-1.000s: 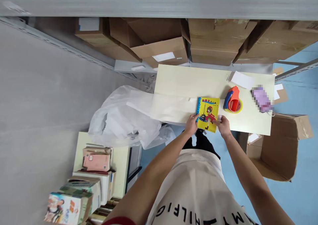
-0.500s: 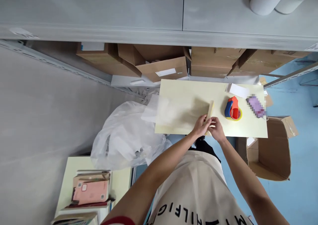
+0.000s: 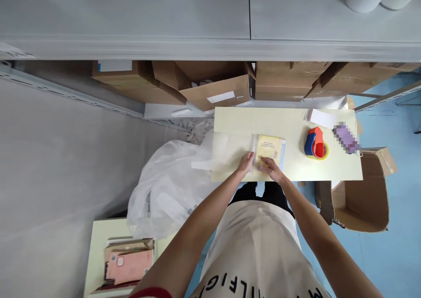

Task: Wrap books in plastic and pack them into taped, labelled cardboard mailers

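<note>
Bench [image 3: 338,168] before the worker. Clocked from the book [image 3: 268,147]: open carton [image 3: 365,197] at 4, brown inner walls showing; open shelf box [image 3: 222,90] at 11, pale scraps [image 3: 204,83] inside. Book lies on bench at worker's 12, long axis 12–6. Right hand [image 3: 272,168] nearer, fingers loosely spread on cover; left hand [image 3: 246,163] at book's 8, beside clear film [image 3: 254,142], grip hidden from me.

The book [image 3: 269,147], first face-up in both hands, then on edge, now lies turned over on the bench [image 3: 237,120], the right hand [image 3: 271,165] spread on its paler cover.
</note>
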`<state>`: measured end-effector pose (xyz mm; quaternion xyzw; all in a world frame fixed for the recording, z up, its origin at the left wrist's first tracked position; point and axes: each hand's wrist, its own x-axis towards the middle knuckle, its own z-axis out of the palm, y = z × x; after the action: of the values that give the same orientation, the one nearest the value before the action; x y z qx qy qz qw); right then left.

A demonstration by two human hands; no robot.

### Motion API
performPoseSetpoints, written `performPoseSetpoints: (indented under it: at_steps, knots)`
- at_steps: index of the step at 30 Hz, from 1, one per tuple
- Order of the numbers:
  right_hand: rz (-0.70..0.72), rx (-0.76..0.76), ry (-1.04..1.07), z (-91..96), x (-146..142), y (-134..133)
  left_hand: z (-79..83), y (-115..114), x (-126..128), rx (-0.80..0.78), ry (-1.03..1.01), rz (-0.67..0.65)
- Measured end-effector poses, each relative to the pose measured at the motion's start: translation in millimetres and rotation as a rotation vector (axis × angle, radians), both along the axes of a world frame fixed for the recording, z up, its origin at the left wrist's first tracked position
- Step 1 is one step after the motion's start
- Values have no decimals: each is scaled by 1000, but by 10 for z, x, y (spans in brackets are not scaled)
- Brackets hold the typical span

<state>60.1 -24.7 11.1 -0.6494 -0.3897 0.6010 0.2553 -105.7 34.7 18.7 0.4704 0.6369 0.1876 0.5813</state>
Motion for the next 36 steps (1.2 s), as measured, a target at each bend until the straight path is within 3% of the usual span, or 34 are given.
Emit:
performPoseSetpoints:
  at_steps: [4, 7, 10, 12, 15, 18, 23, 26, 29, 33, 36]
  knots:
    - [42, 72, -59, -72, 7, -33, -63, -176, 52, 306, 163, -147]
    - [4, 190, -158, -82, 74, -119, -109, -250, 166, 302, 186, -218]
    - [-247, 237, -406, -87, 194, -251, -133, -228, 231, 213, 178, -187]
    - [-412, 129, -476, -100, 264, -313, -128, -180, 227, 165, 141, -156]
    - [-487, -24, -296, -101, 337, -310, -108, -102, 204, 53, 93, -62]
    - [-515, -58, -38, -10, 444, -254, -109, -62, 246, -47, 26, 37]
    - [-608, 11, 52, 339, 760, -281, -149, -112, 535, -73, -80, -124]
    - [-591, 44, 5, 559, 849, -308, -135, -153, 706, -48, -83, -188]
    - [-505, 62, -32, 726, 744, -266, -94, -145, 756, 25, -45, -203]
    - [-334, 93, -73, 819, 367, -133, -45, -75, 648, 69, -29, -182]
    - [-229, 104, -111, 740, 10, -23, -17, -56, 470, -14, -107, -100]
